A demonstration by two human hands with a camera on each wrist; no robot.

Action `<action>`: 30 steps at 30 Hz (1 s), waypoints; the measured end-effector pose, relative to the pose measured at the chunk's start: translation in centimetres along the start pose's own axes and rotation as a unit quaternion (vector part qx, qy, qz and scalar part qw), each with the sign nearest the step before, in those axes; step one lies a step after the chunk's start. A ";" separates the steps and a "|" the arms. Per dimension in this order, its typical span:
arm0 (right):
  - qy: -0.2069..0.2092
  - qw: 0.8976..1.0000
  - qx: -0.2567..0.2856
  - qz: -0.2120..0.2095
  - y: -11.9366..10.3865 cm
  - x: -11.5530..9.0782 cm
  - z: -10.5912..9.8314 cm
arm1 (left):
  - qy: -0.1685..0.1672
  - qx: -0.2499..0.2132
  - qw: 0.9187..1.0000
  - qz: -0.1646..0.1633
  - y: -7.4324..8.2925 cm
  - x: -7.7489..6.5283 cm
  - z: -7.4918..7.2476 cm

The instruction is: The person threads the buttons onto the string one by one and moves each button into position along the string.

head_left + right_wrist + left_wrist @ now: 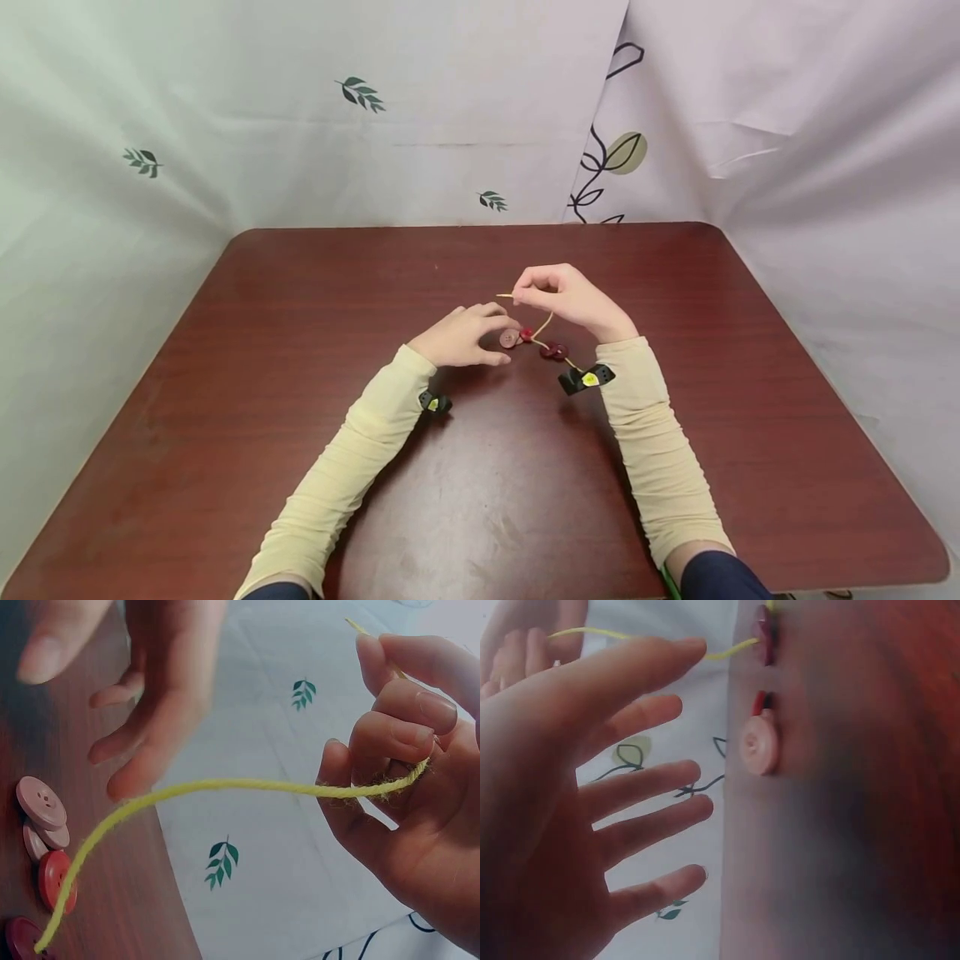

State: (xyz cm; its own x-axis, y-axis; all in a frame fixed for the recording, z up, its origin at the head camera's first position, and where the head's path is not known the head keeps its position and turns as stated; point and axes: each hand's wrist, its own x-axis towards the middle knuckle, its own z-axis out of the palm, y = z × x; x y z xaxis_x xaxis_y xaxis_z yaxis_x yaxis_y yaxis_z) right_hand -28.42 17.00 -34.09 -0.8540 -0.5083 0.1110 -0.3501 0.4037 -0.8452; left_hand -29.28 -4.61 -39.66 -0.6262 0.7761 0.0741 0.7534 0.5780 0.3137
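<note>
Between the thumb and fingertips of my right hand (576, 300) is the end of a yellow yarn (247, 783), its tip sticking out to the left. From that hand the yarn hangs in a curve down to dark red buttons (555, 352) and passes into one of them. My left hand (465, 335) hovers low over the table with fingers spread and nothing in its grasp. Just off its fingertips lie pale pink buttons (41, 802), partly overlapping. A bright red button (57, 881) sits between the pink ones and the dark red ones.
The buttons lie on a reddish-brown wooden table (480, 492). Behind it hangs a white cloth (450, 100) with leaf prints. Black wrist straps (435, 402) are worn over cream sleeves (360, 450).
</note>
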 end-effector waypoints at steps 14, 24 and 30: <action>-0.027 0.999 -0.024 -0.010 -0.6 0.3 -0.1 | -0.001 0.030 0.999 -0.022 -0.3 -0.1 1.4; -0.036 0.999 -0.027 -0.001 -0.3 -0.1 -0.4 | 0.002 0.041 0.999 -0.009 0.0 0.1 1.6; -0.037 0.999 -0.027 0.004 -0.2 -0.3 -0.3 | -0.002 0.035 0.999 -0.011 0.2 0.2 1.7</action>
State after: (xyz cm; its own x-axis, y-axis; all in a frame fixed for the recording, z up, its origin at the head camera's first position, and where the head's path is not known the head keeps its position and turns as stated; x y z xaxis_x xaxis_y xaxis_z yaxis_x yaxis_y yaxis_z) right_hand -28.19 17.30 -33.84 -0.8265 -0.5592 0.0645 -0.3658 0.4465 -0.8166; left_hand -28.93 -3.86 -41.14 -0.6426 0.7635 0.0635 0.7511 0.6114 0.2491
